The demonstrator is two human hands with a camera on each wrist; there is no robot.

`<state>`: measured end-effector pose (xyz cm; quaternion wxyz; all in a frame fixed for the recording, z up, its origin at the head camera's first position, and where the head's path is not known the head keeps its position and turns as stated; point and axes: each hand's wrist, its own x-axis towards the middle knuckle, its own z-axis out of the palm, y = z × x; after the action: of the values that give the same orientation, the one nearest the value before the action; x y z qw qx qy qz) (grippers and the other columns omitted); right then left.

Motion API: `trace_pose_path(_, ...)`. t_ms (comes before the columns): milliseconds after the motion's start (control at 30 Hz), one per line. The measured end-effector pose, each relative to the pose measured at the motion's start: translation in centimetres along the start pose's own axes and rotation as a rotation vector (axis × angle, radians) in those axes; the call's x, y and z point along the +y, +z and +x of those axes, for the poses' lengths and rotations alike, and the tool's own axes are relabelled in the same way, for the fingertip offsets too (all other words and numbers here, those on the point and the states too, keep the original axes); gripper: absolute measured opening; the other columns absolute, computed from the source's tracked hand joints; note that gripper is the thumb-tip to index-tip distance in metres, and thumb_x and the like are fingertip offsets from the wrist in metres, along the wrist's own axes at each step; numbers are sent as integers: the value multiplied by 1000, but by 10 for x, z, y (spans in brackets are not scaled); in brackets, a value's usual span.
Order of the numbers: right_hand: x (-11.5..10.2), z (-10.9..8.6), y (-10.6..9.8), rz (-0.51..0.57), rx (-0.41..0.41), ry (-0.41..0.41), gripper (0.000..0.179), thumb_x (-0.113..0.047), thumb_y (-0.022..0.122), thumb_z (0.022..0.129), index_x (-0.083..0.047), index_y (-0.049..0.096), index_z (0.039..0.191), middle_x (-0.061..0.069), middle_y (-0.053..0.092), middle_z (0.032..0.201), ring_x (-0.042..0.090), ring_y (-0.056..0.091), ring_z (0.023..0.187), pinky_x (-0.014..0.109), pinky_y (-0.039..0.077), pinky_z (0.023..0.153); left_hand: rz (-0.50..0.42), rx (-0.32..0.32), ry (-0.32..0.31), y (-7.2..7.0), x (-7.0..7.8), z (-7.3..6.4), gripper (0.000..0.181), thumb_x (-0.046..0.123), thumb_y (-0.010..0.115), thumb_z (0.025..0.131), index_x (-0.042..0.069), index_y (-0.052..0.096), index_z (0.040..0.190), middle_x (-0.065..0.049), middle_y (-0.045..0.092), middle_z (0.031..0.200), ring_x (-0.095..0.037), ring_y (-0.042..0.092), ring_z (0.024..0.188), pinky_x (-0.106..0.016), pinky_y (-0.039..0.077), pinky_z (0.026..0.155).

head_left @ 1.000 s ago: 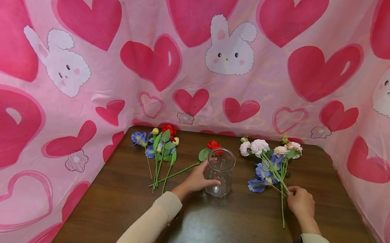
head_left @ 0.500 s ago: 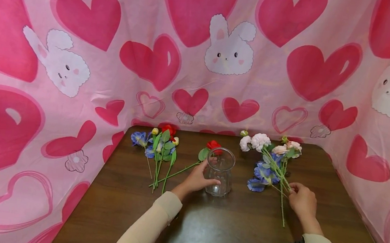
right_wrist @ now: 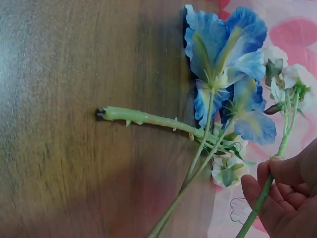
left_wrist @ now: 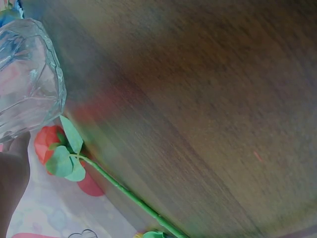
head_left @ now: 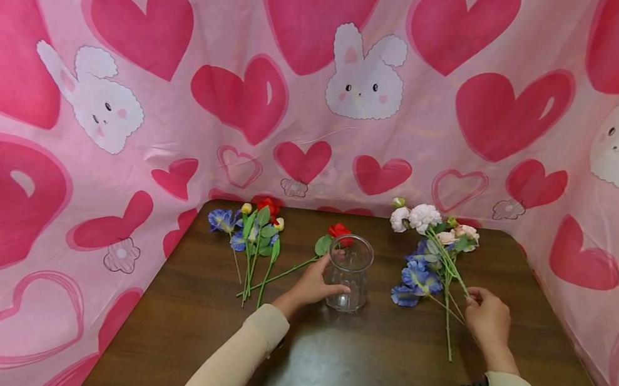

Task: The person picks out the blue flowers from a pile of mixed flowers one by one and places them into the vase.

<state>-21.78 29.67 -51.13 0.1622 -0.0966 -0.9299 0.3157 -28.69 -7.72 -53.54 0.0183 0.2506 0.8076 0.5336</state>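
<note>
A person's right hand [head_left: 489, 319] is pinching the green stem [right_wrist: 253, 213] of a white flower [head_left: 424, 219] between thumb and fingers, on the right side of a brown table [head_left: 358, 374]. The flower's long axis is slanting: its blooms are pointing away and to the left, toward the far edge, while its stem is running back toward the person. Blue flowers [head_left: 419, 277] and peach flowers [head_left: 466, 234] are lying close by, the blue heads pointing left. The left hand [head_left: 313, 284] is gripping a clear glass jar [head_left: 353, 289] near the middle, thumb in front, fingers around the side. The jar is standing upright, its mouth facing up. Beyond it, a red rose [head_left: 339, 232] is lying diagonally, its stem pointing left and nearer. Farther left, a mixed bunch [head_left: 262, 232] is lying with blooms facing the far edge.
</note>
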Motion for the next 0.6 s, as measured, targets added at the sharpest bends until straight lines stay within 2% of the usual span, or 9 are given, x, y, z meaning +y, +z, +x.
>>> trace_pose_path(200,0,0,-4,14,49,8,17,0,56,89,6,66,101,23,67,90,45,61,85,53,42,70,9,2,-3,0,-1,0,84,27,85,76,22,40,147,5,52,139,-15,44,130,-46,39,103)
trace_pose_path(600,2,4,-6,35,85,46,18,-2,56,91,6,66,103,24,67,92,44,61,87,54,41,75,5,0,-2,0,-2,0,85,29,85,75,24,40,147,6,51,139,-15,44,130,-46,39,103)
